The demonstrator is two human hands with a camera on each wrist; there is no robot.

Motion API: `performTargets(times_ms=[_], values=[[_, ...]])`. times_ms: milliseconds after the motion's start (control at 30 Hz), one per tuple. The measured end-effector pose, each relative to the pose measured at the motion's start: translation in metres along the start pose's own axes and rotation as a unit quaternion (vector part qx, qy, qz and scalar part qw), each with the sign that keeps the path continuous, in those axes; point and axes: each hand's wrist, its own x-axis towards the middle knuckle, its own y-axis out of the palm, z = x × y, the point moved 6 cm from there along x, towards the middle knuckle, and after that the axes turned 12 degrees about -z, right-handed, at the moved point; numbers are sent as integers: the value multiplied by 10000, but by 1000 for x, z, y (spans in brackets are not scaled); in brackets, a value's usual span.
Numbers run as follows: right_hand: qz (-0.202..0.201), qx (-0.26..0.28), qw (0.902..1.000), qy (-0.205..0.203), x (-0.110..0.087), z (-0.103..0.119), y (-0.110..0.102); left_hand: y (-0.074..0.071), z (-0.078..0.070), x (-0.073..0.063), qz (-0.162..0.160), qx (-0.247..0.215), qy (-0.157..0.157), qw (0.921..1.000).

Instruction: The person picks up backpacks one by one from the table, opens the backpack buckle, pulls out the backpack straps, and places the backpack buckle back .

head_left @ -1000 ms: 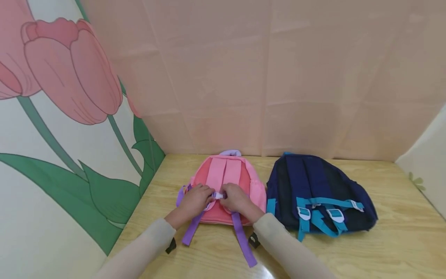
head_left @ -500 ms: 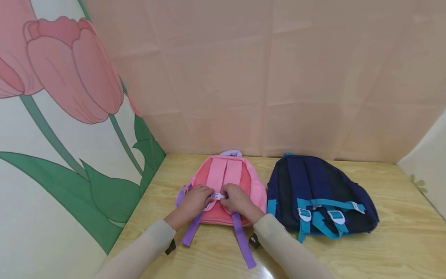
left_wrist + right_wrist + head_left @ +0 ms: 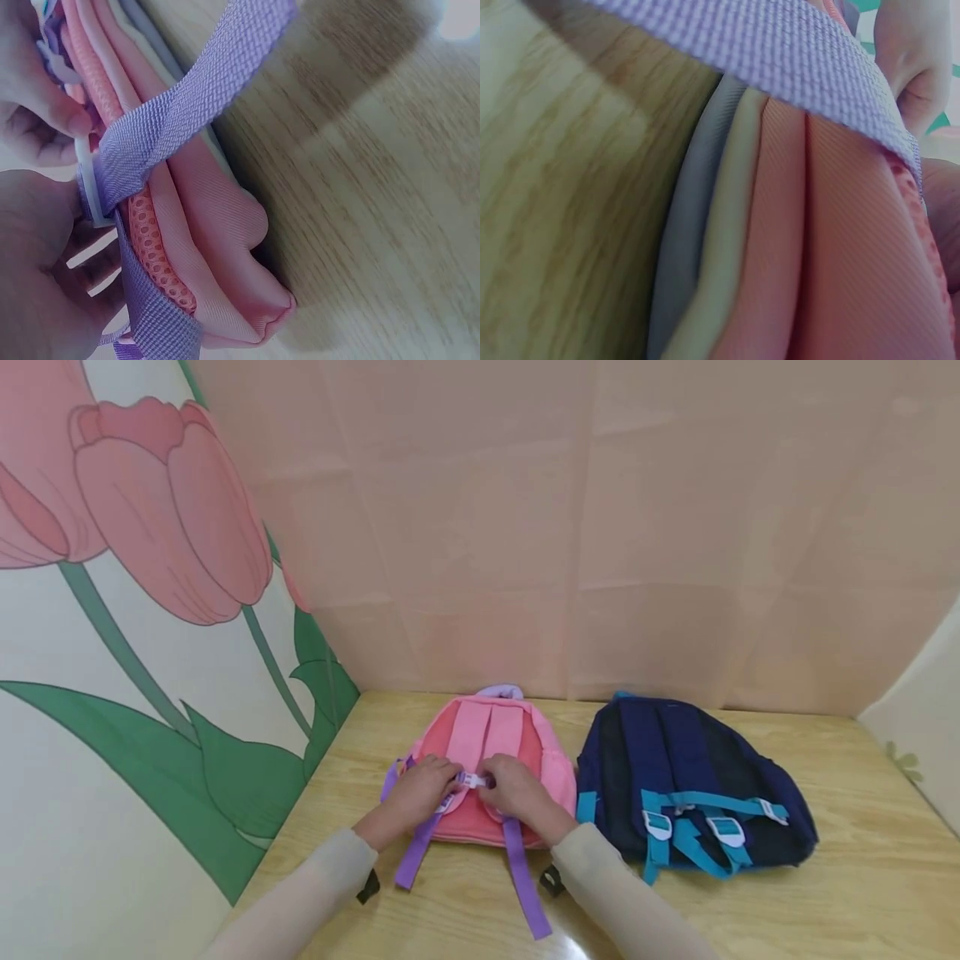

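Note:
A pink backpack (image 3: 468, 735) lies on the table with its shoulder straps facing up. Across its middle, a white buckle (image 3: 471, 780) on a purple strap shows between the two hands. My left hand (image 3: 417, 793) pinches the buckle's left end, and my right hand (image 3: 519, 792) pinches its right end. Purple webbing straps (image 3: 517, 877) hang from the backpack toward the front. In the left wrist view, a purple strap (image 3: 187, 97) runs through a white strap adjuster (image 3: 90, 184) close to the left hand (image 3: 34, 255). The right wrist view shows mostly the pink side (image 3: 870, 225) of the backpack.
A navy backpack (image 3: 720, 752) with turquoise straps (image 3: 712, 797) lies close to the right of the pink one. Both are on a wooden table (image 3: 847, 902). Behind stands a draped pinkish-brown backdrop (image 3: 637, 527), with a tulip-printed panel (image 3: 150, 652) on the left.
Both hands keep their hold on the buckle. The right hand has shifted slightly right, and a little more of the white buckle shows. The head view has moved slightly.

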Motion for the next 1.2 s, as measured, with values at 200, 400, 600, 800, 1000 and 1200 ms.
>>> performTargets(times_ms=[200,400,600,800,1000,1200], values=[[-6,-22,10000,-34,-2,0,-4,-1,0,3,67,-106,-50,9999],[30,8,10000,-67,-2,0,-5,-3,1,3,81,-45,52,9999],[18,23,10000,-5,-3,0,-6,-7,1,3,50,-53,97,9999],[34,-9,9999,145,-4,-1,-7,-9,2,2,-51,-140,99,9998],[68,-42,9997,249,-4,-3,-6,-10,5,2,-84,-279,-15,9996],[53,-189,9997,147,-3,-1,-5,-8,7,2,34,-253,-120,9996]])
